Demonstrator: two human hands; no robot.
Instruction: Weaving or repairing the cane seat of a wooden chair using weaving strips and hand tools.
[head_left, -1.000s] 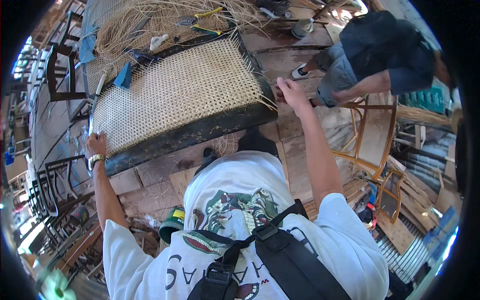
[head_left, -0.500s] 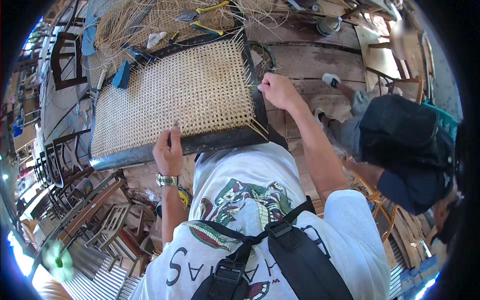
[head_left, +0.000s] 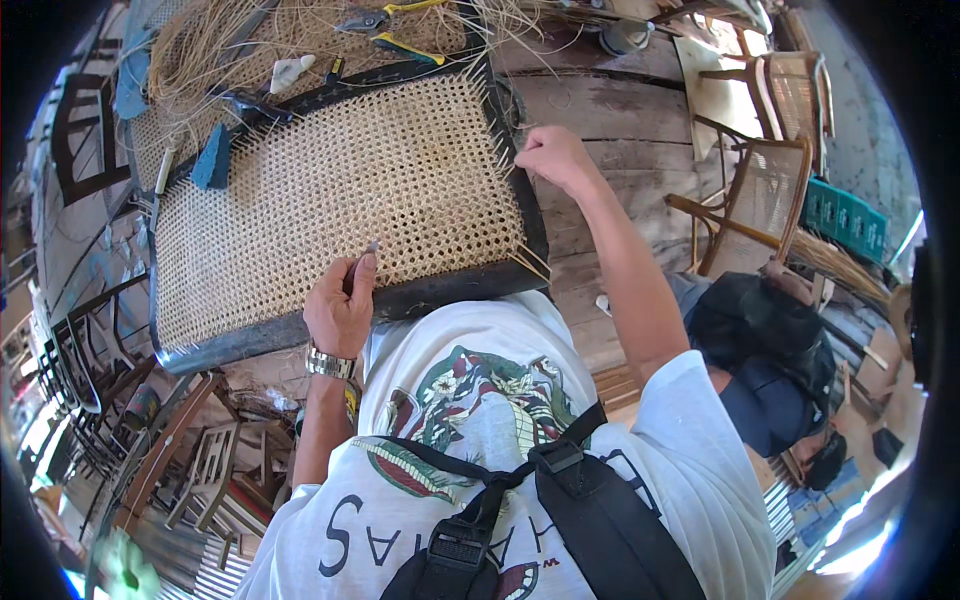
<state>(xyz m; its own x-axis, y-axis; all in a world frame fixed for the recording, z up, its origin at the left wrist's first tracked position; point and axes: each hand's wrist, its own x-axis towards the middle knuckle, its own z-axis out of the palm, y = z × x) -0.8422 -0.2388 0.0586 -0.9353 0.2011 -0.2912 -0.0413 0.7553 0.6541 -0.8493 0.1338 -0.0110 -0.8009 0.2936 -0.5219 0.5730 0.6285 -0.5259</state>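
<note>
A woven cane panel (head_left: 340,190) in a dark wooden frame (head_left: 440,287) lies in front of me, its near edge against my body. Over the panel's near edge, my left hand (head_left: 338,302) is closed around a small tool, of which only a pointed metal tip (head_left: 374,246) shows. At the frame's right edge, my right hand (head_left: 555,158) is pinched shut, and a thin cane strand (head_left: 507,168) runs to its fingertips. Loose strand ends stick out along that edge and at the near right corner.
Yellow-handled pliers (head_left: 408,48), a blue wedge (head_left: 211,160) and loose cane strands (head_left: 205,50) lie on or beyond the panel's far side. Wooden chairs stand left and right. A person in dark clothes (head_left: 765,335) bends over at the right.
My view has shifted, and the panel sits slightly further left. My right hand stays by the frame's right edge; more of the left hand's tool tip shows. The person at right has moved nearer the lower right.
</note>
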